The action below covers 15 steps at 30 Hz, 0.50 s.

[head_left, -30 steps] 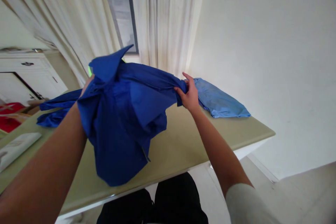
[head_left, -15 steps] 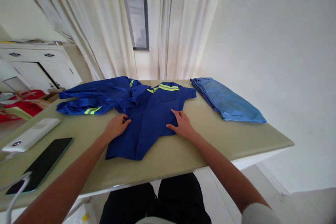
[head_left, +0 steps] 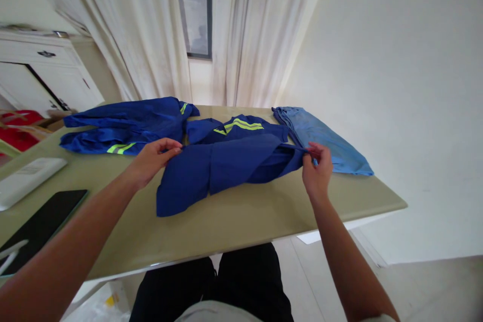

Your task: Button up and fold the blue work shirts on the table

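Note:
A dark blue short-sleeved work shirt (head_left: 234, 163) with yellow-and-silver reflective strips lies across the middle of the table, its lower half lifted and hanging in a loose fold. My left hand (head_left: 158, 156) pinches the fabric at the left side. On the opposite side, my right hand (head_left: 317, 163) grips the shirt's edge between thumb and fingers, and the cloth is stretched between both hands. The collar and chest strip rest flat toward the far side. A second blue garment (head_left: 124, 115) with reflective bands lies to the left, close beside the shirt.
Light blue folded trousers or a similar garment (head_left: 328, 141) lie at the table's right. A white device (head_left: 32, 178) and a black phone (head_left: 45, 221) with a white cable sit at left. The table (head_left: 241, 216) ends just before my legs; a wall rises on the right.
The shirt lay flat under both hands; now its lower part is raised and drawn wide. My right hand has moved right and up with the edge; my left moved slightly left and up.

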Motion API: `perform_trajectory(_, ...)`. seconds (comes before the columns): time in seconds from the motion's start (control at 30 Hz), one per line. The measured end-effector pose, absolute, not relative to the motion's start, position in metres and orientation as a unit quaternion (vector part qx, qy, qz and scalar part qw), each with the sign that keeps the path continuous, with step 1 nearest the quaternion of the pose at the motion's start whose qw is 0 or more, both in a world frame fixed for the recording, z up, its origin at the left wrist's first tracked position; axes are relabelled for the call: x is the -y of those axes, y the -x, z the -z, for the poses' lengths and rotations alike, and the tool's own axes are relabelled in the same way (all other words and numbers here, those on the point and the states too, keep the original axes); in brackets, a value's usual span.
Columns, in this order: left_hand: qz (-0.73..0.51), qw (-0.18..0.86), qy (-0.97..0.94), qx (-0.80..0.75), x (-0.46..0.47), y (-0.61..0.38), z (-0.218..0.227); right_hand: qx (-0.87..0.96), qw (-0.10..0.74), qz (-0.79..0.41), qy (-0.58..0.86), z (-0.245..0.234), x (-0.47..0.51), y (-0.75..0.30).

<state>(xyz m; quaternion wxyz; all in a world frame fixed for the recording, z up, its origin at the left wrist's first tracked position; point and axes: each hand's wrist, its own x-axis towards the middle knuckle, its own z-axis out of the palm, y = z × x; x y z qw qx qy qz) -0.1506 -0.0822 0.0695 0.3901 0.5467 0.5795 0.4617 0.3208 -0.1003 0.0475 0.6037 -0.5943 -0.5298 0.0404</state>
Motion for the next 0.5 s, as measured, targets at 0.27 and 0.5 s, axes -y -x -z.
perform_trajectory(0.27, -0.248, 0.253, -0.826, -0.438, 0.167, 0.087, -0.018, 0.606, 0.425, -0.188, 0.646, 0.013, 0.126, -0.331)
perform_trajectory(0.5, -0.176, 0.104, -0.897, -0.393, 0.178, 0.070, -0.035, 0.749, 0.250, -0.018, 0.613, -0.029, 0.149, -0.350)
